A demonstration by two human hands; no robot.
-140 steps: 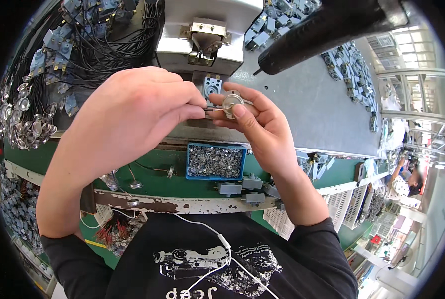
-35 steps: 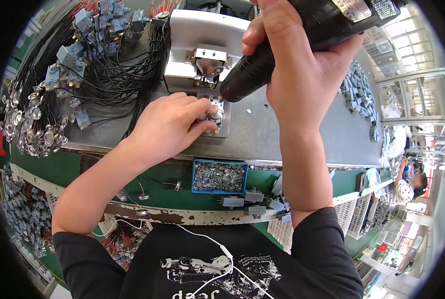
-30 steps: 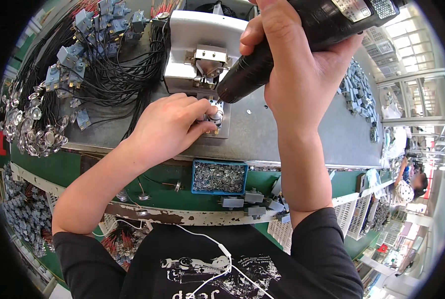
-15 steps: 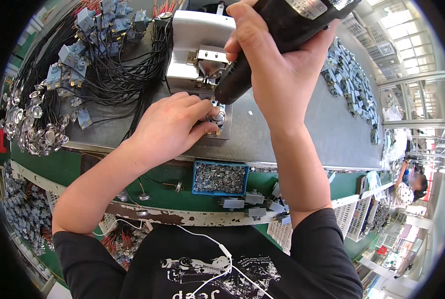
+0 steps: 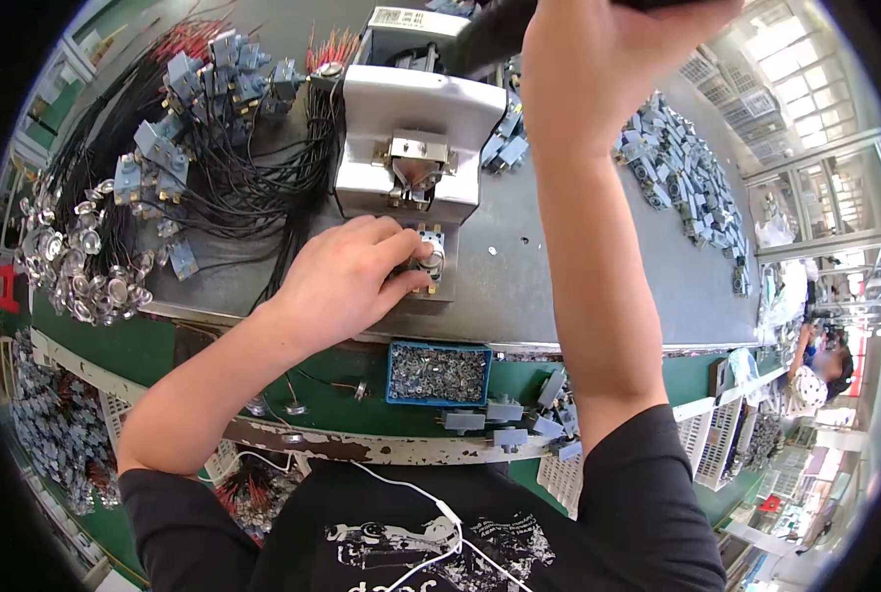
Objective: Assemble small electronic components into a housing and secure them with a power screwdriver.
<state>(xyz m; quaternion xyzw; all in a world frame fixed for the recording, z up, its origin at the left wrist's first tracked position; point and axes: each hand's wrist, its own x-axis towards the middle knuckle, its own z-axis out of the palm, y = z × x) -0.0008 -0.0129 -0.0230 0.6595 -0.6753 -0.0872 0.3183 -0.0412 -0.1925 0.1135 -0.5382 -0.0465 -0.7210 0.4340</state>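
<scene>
- Head view: one left hand (image 5: 352,274) narrowly pinches one metal disc (image 5: 434,260) on one switch (image 5: 434,237), before one machine (image 5: 421,104) on the tabletop (image 5: 514,301).
- One right hand (image 5: 593,79) grips one black power tool (image 5: 490,37), which hides the machine's corner; one blue tray (image 5: 439,403) sits nearby.
- The switch: grey-blue, brass-coloured tabs, partly covered.

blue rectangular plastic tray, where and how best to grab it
Grip the blue tray by both short walls, probably from above: its long back edge sits close to the grey metal worktop, and the small silvery metal parts inside favour keeping it level.
</scene>
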